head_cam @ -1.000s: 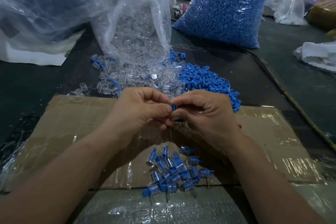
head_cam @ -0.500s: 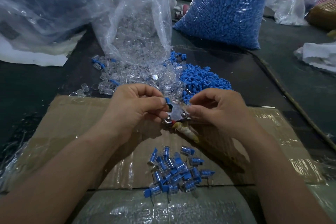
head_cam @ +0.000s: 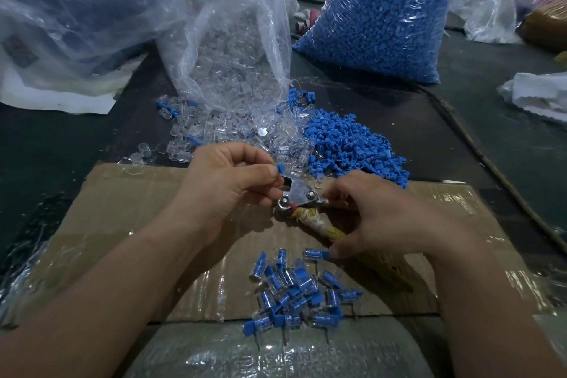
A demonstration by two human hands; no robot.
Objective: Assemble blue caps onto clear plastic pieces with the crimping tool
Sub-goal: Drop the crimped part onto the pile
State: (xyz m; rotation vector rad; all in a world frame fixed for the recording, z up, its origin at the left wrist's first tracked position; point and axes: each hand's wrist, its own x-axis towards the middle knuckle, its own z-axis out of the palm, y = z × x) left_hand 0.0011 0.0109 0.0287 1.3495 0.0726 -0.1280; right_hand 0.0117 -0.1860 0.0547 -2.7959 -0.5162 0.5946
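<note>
One small blue cap (head_cam: pixel 279 168) between left fingers (head_cam: pixel 260 175), beside shiny crimping tool (head_cam: pixel 300 197)

Bare cardboard (head_cam: pixel 129 224) left; assembled pieces (head_cam: pixel 294 288) crowd the near middle

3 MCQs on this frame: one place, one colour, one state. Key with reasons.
1. Where does the pile of finished pieces lie?
A) on the cardboard in front of the person
B) inside a plastic bag
C) on the dark table beyond the bags

2. The wrap on the handle of the crimping tool is:
A) black
B) yellowish
C) green

3. The left hand:
A) rests flat on the table
B) pinches a blue cap at the tool's head
C) grips a bag

Key:
1 A: the pile sits on the taped cardboard below both hands.
2 B: pale yellow wrap shows beside the right hand, which holds the handle.
3 B: thumb and finger pinch the cap above the metal head.
</note>
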